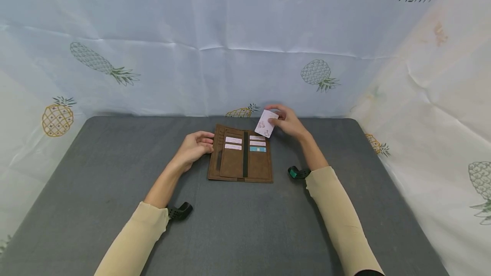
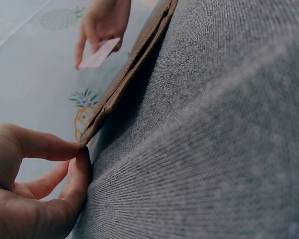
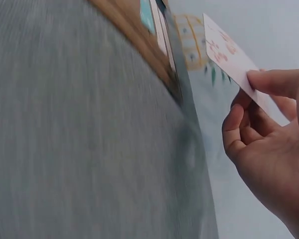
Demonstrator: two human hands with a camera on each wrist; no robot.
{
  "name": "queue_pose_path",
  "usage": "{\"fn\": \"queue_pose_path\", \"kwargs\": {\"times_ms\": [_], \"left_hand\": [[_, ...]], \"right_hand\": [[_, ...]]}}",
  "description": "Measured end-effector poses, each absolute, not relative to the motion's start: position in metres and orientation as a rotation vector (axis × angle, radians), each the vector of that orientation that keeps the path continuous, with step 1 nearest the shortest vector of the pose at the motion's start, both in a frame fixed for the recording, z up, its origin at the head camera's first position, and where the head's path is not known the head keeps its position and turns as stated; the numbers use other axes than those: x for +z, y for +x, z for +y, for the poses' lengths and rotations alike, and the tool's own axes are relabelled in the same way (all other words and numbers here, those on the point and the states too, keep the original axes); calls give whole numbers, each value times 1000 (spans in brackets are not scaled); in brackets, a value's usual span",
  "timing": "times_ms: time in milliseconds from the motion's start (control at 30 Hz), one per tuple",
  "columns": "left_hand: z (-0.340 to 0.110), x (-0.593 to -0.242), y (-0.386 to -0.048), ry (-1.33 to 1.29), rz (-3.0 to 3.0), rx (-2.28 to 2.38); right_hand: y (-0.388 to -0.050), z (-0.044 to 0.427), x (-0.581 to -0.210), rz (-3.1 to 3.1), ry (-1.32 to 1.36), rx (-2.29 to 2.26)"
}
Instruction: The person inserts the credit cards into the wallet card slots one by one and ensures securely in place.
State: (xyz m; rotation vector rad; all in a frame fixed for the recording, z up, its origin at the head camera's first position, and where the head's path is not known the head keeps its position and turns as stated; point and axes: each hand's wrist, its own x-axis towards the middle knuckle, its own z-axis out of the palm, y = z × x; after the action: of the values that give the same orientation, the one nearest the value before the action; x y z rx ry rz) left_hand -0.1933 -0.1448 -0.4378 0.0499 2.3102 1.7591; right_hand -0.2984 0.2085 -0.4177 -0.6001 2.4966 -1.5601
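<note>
A brown wallet (image 1: 234,165) lies spread on the table, with two pale pink cards (image 1: 233,140) in its left slots. Its right slots hold two more pale cards and a blue card (image 1: 258,149). My left hand (image 1: 193,148) pinches the wallet's left edge between thumb and finger; the left wrist view shows this grip (image 2: 82,144) up close. Above the wallet's upper right corner, my right hand (image 1: 287,122) pinches a pale pink card (image 1: 265,123) with a reddish floral print. In the right wrist view the card (image 3: 229,50) is held tilted, apart from the wallet.
The grey cloth-covered table (image 1: 230,233) stretches around the wallet. A pale curtain (image 1: 172,80) with pineapple prints hangs directly behind the table's far edge. Black wrist devices (image 1: 180,211) sit at both sleeve cuffs.
</note>
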Motion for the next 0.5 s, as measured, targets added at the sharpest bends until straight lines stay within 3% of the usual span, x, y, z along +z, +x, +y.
{"fn": "queue_pose_path", "kwargs": {"times_ms": [500], "left_hand": [[-144,-437,-193,55,2308,1775]], "right_hand": [[-299,134,-423,2358,-634,-1598]]}}
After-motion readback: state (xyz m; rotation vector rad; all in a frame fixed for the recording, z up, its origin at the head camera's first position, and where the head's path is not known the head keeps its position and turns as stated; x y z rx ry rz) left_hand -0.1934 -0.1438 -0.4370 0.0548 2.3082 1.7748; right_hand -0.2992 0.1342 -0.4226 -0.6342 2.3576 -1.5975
